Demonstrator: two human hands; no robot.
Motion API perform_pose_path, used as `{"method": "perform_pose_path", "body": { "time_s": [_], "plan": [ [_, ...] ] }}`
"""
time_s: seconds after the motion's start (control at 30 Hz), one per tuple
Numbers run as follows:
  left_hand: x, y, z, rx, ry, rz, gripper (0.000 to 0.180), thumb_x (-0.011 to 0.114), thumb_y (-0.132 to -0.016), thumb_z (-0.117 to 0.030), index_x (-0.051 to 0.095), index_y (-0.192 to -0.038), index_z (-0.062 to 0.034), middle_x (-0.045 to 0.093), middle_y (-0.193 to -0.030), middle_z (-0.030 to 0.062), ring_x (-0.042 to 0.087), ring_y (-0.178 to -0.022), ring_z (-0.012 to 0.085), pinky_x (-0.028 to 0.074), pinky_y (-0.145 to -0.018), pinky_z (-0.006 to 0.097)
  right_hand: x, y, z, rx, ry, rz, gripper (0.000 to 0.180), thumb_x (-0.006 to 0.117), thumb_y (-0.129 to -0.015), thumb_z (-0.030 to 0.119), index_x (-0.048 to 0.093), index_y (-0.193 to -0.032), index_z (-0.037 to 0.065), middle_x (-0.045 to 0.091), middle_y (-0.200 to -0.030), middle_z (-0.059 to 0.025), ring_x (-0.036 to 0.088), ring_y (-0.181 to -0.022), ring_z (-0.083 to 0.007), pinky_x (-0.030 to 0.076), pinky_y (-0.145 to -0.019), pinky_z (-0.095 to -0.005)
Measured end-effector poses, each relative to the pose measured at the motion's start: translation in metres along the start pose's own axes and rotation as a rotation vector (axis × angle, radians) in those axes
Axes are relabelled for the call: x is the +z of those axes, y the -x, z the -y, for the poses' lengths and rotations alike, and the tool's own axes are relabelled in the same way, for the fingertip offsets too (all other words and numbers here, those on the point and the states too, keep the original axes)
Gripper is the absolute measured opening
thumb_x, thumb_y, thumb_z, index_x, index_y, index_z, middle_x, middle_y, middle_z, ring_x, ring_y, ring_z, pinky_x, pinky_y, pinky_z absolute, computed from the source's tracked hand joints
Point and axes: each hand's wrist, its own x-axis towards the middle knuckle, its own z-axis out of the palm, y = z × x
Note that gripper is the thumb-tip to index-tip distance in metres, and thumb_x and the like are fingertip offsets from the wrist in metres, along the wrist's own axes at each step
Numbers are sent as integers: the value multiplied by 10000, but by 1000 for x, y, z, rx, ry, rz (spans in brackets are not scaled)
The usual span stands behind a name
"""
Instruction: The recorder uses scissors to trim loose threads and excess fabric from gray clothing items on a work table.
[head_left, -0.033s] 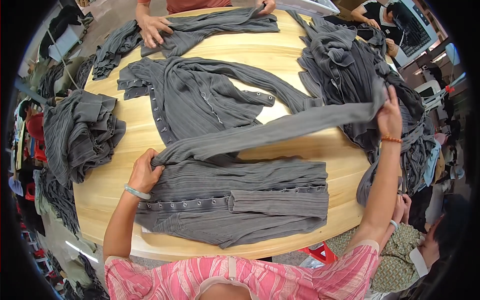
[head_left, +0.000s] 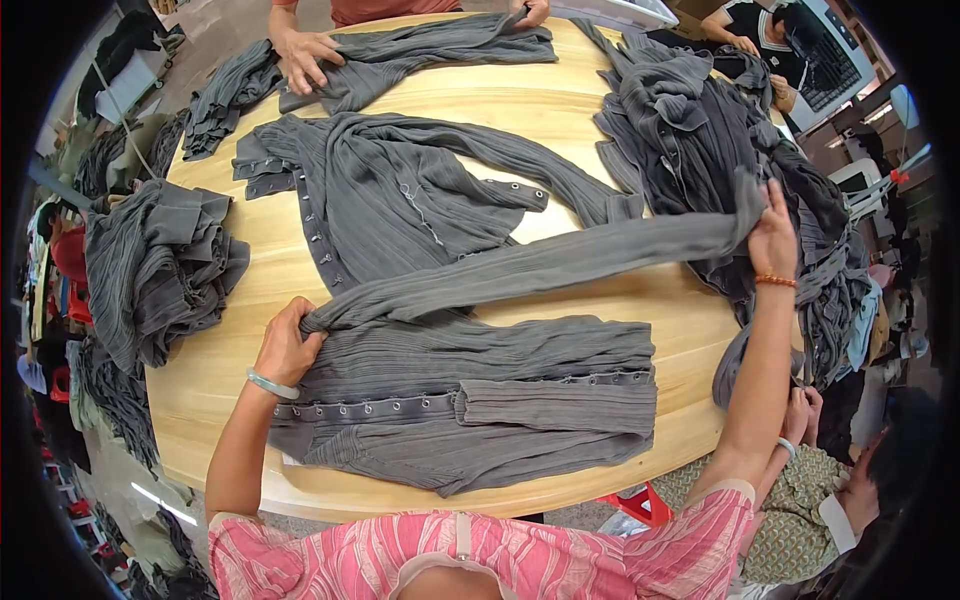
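Observation:
A dark grey ribbed top (head_left: 520,345) with a row of metal snaps or eyelets lies on the table in front of me, one sleeve (head_left: 555,403) folded across its front. My left hand (head_left: 288,342) pinches the other sleeve (head_left: 560,257) near the shoulder. At the far end of that sleeve, the cuff is gripped by my right hand (head_left: 773,238), so the sleeve stretches slantwise above the table toward the right. Just beyond it rests a second grey top (head_left: 390,190), loosely spread, with white threads on it.
A big heap of grey garments (head_left: 690,140) fills the table's right side. Folded stacks (head_left: 160,270) sit at the left edge. Across the wooden table (head_left: 270,480), a co-worker's hands (head_left: 308,58) hold another grey top. Other people are at the right.
My right hand and the sleeve's cuff end have shifted slightly left and toward me. My left hand keeps its place.

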Motion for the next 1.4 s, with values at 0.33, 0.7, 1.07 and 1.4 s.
{"method": "perform_pose_path", "body": {
  "time_s": [0.33,0.7,1.07,1.4],
  "plan": [
    [7,1,8,58,-97,-27,182,631,-714,-17,479,-812,-5,509,-726,208,514,-710,408,431,-656,419,0,13,-20,31,70,26,402,508,-960,72,519,-1361,44,615,-933,-17,556,-723,-87,476,-639,-245],
    [6,1,6,83,-9,-26,180,566,-708,87,429,-779,-6,382,-678,100,395,-652,191,384,-621,293,40,70,-54,-159,1601,414,245,746,-779,261,739,-980,122,699,-961,-83,615,-965,-276,492,-885,-380],
    [5,3,3,136,-104,-78,180,627,-702,30,504,-829,-5,513,-769,191,526,-769,380,439,-701,407,52,75,-65,-101,1728,431,167,642,-745,120,619,-904,73,597,-915,-124,616,-896,-342,501,-795,-409],
    [-9,30,-24,323,-83,-226,246,566,-622,114,479,-812,-14,493,-783,154,507,-786,359,429,-713,408,36,85,-18,-544,1228,46,201,546,-854,-53,569,-1038,24,586,-910,-39,576,-844,-117,472,-737,-240]
  ]
}}
